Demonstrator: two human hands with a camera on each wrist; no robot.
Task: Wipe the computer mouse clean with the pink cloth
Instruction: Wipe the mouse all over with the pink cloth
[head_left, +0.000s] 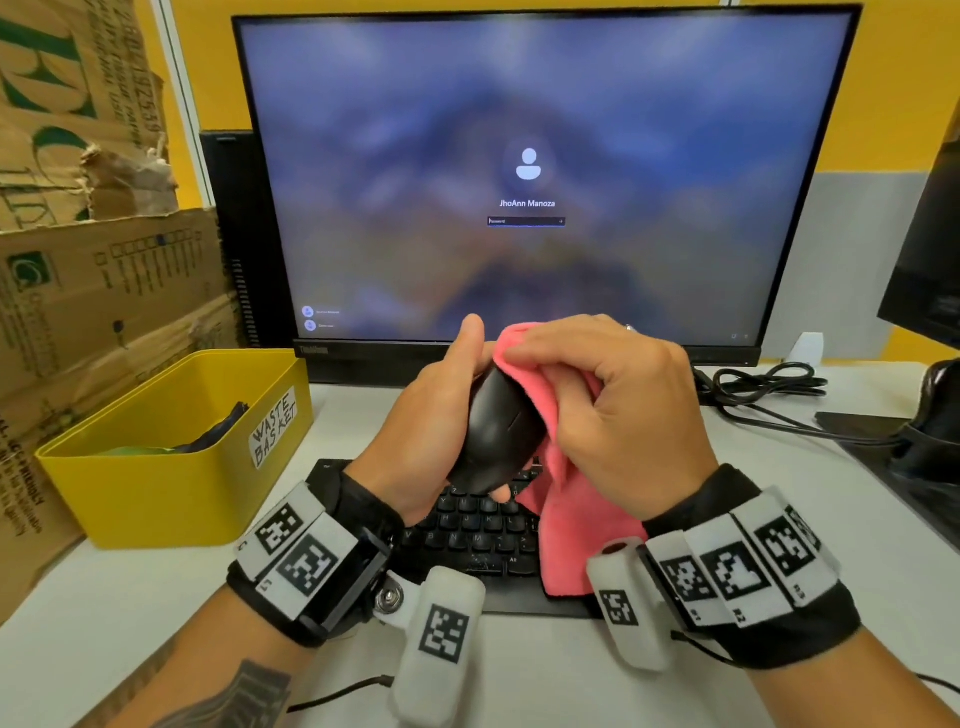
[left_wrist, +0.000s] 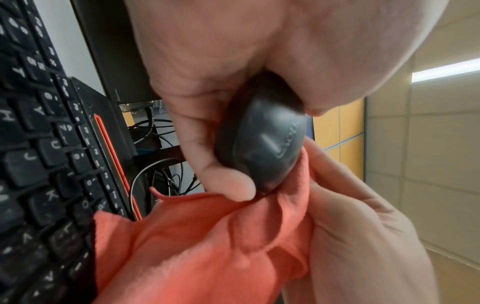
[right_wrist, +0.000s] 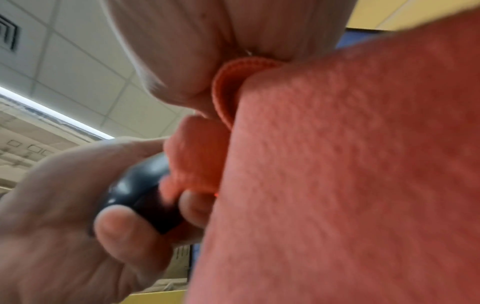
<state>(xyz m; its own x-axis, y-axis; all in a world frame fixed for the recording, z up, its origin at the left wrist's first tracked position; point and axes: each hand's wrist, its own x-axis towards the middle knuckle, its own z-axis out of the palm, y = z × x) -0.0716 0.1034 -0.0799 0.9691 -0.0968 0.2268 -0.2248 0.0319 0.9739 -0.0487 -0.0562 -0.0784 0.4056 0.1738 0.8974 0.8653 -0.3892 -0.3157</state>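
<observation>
The black computer mouse (head_left: 501, 426) is lifted above the keyboard, gripped in my left hand (head_left: 436, 415) with the thumb up along its far side. My right hand (head_left: 613, 410) holds the pink cloth (head_left: 576, 499) bunched against the mouse's right side, and the rest of the cloth hangs down over the keyboard. In the left wrist view the mouse (left_wrist: 262, 144) sits between my curled fingers with the cloth (left_wrist: 207, 246) below it. The right wrist view is mostly filled by the cloth (right_wrist: 350, 174), with the mouse (right_wrist: 140, 191) at its left.
A black keyboard (head_left: 467, 535) lies under my hands in front of a lit monitor (head_left: 530, 176). A yellow waste basket (head_left: 171, 452) and cardboard boxes (head_left: 93, 260) stand at the left. Black cables (head_left: 769, 384) and a dark object (head_left: 935, 426) lie at the right.
</observation>
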